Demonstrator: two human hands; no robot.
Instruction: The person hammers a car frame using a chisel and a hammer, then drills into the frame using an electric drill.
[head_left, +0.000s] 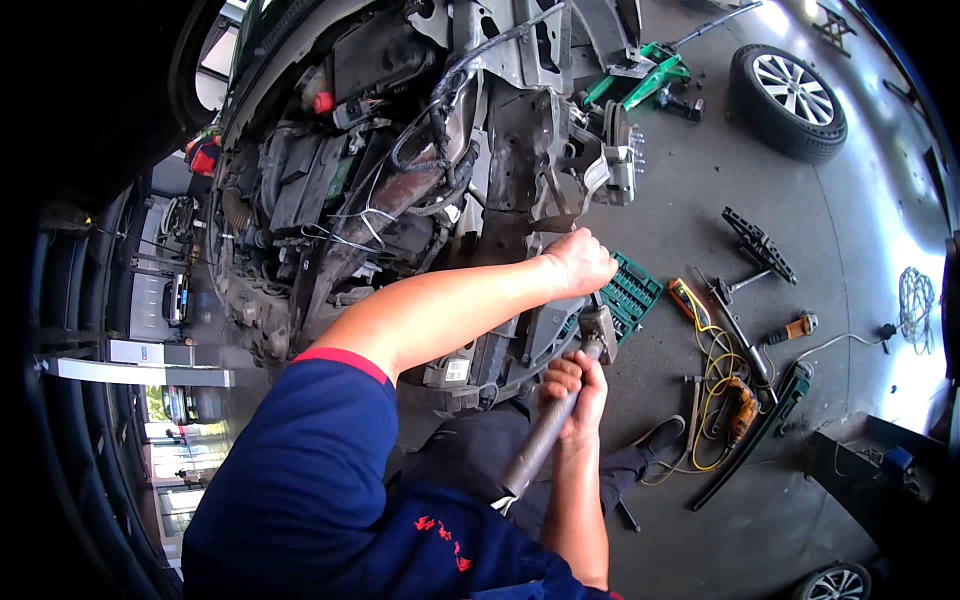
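Note:
My left hand (582, 262) is closed in a fist beside the bent metal of the stripped car front (515, 160). A short dark end shows just below that fist, but what the fingers hold is mostly hidden. Lower down, my right hand (575, 388) wraps round the thick grey handle of a hammer (540, 440). The hammer's blocky metal head points up and away from me, close below my left fist. The butt of the handle reaches back toward my body.
On the floor to the right lie a green socket set case (632, 290), an orange drill (742, 410), a yellow cord (708, 385), an angle grinder (790, 328) and a long green tool (755, 435). Farther off are a wheel (788, 100) and a green floor jack (650, 78).

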